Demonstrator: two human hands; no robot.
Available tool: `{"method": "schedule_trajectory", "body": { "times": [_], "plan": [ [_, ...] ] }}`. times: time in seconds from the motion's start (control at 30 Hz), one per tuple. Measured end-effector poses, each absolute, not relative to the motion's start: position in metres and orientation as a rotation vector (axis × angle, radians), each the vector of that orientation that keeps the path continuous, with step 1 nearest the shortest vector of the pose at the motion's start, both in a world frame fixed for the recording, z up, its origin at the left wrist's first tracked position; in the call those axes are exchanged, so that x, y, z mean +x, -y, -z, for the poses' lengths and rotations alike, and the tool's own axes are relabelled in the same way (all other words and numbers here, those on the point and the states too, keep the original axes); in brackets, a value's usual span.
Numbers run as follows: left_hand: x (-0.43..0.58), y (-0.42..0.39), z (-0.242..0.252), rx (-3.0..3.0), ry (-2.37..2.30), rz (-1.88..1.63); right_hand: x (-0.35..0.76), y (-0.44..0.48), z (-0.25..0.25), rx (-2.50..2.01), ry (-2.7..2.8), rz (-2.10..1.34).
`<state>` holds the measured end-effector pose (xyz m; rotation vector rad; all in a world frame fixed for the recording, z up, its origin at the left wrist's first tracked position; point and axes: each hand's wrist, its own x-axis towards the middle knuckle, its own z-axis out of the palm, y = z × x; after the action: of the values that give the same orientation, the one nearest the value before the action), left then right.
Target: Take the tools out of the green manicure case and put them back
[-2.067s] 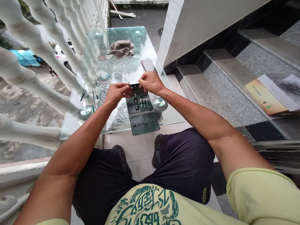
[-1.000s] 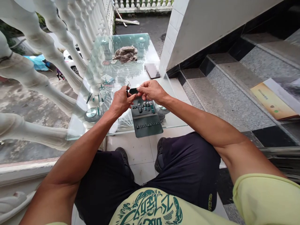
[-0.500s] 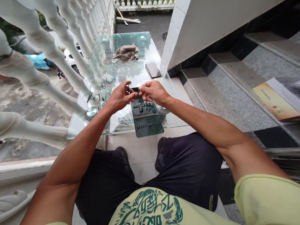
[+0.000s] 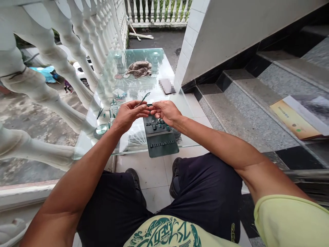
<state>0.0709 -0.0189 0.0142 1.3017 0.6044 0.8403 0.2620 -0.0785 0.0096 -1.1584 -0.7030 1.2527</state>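
Note:
My left hand (image 4: 131,113) is closed on a thin dark piece (image 4: 145,97) with a narrow loop-like end that sticks up past the fingers; its exact kind does not show. Fingertips pinched, my right hand (image 4: 166,111) meets the left one over the table. A small dark bit shows between the two hands, and the fingers hide most of it. Just below them a dark manicure case (image 4: 162,145) lies unfolded, its front flap reaching over the table edge. Several small tools sit in its upper half, while a row of elastic loops crosses the lower flap.
On the glass table (image 4: 154,79), small scissors (image 4: 113,102) and several slim tools lie at the left. Farther back are a crumpled cloth (image 4: 139,69) and a blurred flat object (image 4: 167,86). White balusters (image 4: 59,51) line the left; stairs (image 4: 231,92) rise at the right.
The thin dark piece in my left hand has tipped from upright to slanting right, with its loop-like end now visible. My hands sit lower in view, and the camera has tilted up slightly.

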Motion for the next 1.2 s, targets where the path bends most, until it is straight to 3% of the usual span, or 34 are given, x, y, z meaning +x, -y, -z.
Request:
{"method": "schedule_trajectory", "body": {
  "times": [0.13, 0.33, 0.47, 0.87, 1.2],
  "plan": [
    [0.071, 0.017, -0.018, 1.351, -0.61, -0.874, 0.267, 0.078, 0.0, -1.269, 1.008, -1.213],
    [0.05, 0.003, -0.032, 1.472, -0.615, -0.749, 0.289, 0.082, 0.002, -1.361, 1.844, -0.343],
    [0.05, 0.003, -0.031, 1.538, -0.562, -0.676, 0.279, 0.082, 0.004, -1.311, 2.096, -0.1],
    [0.053, 0.005, -0.023, 1.566, -0.605, -0.534, 0.281, 0.085, 0.012, -1.521, 1.918, -0.385],
    [0.058, 0.007, -0.01, 1.533, -0.618, -0.581, 0.276, 0.087, 0.01, -1.626, 1.871, -0.282]
  ]
}}
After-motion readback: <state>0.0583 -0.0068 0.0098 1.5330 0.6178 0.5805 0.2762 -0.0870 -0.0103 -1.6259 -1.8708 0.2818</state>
